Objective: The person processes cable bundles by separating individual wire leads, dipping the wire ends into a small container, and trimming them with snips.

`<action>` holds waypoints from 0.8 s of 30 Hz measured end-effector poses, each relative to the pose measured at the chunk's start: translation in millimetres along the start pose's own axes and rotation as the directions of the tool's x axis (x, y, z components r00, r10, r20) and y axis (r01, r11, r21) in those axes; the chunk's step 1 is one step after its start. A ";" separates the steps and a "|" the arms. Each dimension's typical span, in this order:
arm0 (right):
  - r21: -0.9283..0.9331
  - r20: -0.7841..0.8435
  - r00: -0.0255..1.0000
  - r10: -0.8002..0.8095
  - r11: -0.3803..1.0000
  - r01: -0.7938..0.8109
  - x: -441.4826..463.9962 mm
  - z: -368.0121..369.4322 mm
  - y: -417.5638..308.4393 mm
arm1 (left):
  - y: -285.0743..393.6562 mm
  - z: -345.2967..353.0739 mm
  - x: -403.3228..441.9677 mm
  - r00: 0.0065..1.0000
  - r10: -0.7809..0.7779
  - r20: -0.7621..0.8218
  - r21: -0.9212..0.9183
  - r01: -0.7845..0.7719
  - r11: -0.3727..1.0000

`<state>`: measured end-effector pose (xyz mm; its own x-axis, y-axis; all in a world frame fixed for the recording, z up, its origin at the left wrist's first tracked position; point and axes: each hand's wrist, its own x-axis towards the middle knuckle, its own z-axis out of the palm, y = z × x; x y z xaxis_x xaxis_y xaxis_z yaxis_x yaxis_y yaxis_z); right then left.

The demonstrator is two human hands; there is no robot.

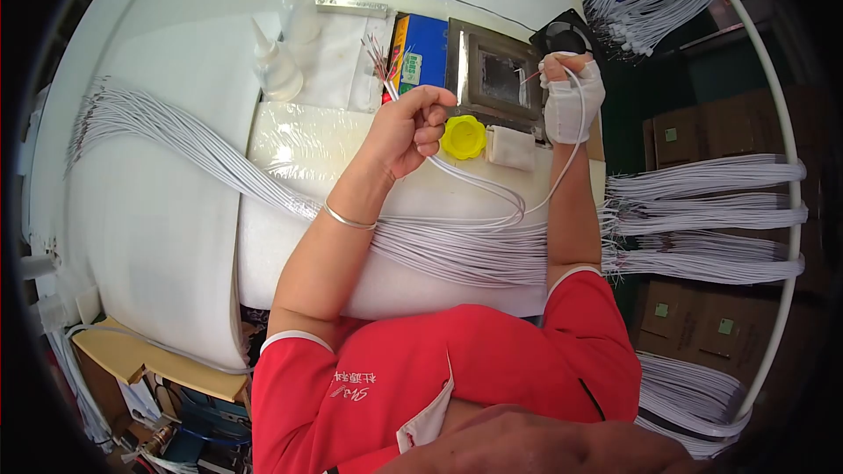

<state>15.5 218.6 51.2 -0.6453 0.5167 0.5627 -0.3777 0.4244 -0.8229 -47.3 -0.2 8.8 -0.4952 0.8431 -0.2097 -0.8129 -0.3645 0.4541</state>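
Observation:
My left hand (408, 130) is closed around a few white cables (465, 177), whose stripped, fanned wire ends (379, 61) stick up past the thumb. My right hand (572, 98), in a white glove with bare fingertips, pinches the end of one white cable. A thin reddish wire (530, 77) points from those fingers toward a dark metal-framed pot (502, 79) with a silvery surface. Between the hands are a yellow scalloped dish (463, 137) and a folded pale cloth pad (510, 147). A long bundle of white cables (457, 250) lies under my forearms.
A small black fan (564, 35) stands behind my right hand. Beside the pot lies a blue and yellow box (421, 54). White squeeze bottles (277, 70) stand at left. More cable bundles (702, 211) hang from a white pipe rack (781, 114) at right, near cardboard boxes (694, 316).

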 end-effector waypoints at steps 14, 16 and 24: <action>-0.376 0.646 0.610 -0.459 0.503 0.778 -42.2 8.1 -80.8 | -15.9 25.0 -22.2 0.993 0.024 0.112 0.136 -0.039 0.990; -0.341 0.632 0.595 -0.497 0.512 0.789 -46.2 7.1 -82.7 | -17.1 26.2 -23.1 0.993 0.028 0.113 0.165 -0.046 0.985; -0.307 0.729 0.546 -0.413 0.516 0.800 -56.6 2.2 -87.4 | -28.6 31.4 -25.2 0.993 0.098 0.065 0.260 -0.111 0.959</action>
<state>83.6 150.6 91.1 -0.6805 -0.4353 0.5894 -0.5075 0.8602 0.0494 -2.0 1.4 28.3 -0.5511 0.8274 -0.1077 -0.6453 -0.3408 0.6837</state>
